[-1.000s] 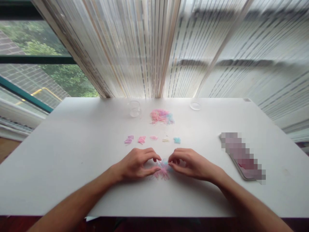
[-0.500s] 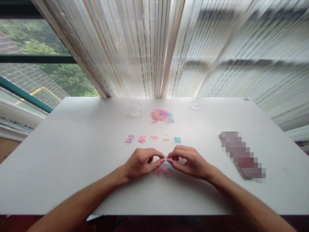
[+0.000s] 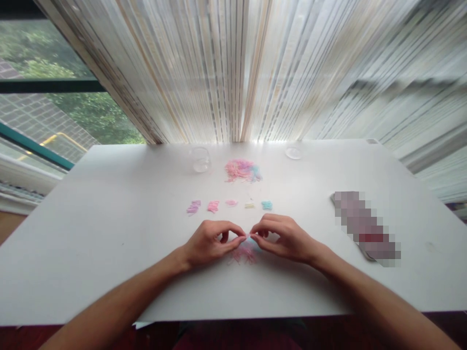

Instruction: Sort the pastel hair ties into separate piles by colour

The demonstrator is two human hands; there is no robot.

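Observation:
My left hand (image 3: 215, 241) and my right hand (image 3: 282, 236) face each other over the near middle of the table, each with thumb and forefinger pinched. A tiny pale piece shows between their fingertips; its kind is too small to make out. Under them lies a loose pile of thin pastel pieces (image 3: 243, 255), pink and blue, partly hidden by the fingers. Beyond the hands runs a row of small sorted groups: purple (image 3: 193, 208), bright pink (image 3: 213, 206), pale pink (image 3: 231, 202), pale yellow (image 3: 249, 205) and turquoise (image 3: 267, 205).
A larger mixed pile of pastel pieces (image 3: 242, 170) lies farther back on the white table (image 3: 127, 204). A clear round container (image 3: 201, 161) stands left of it, and a clear lid-like disc (image 3: 293, 153) lies to its right. A blurred-out phone-shaped object (image 3: 365, 226) rests at the right.
The camera view has shifted slightly, so the table sits a little higher. My fingertips remain pinched close together, with a slightly wider gap between the hands.

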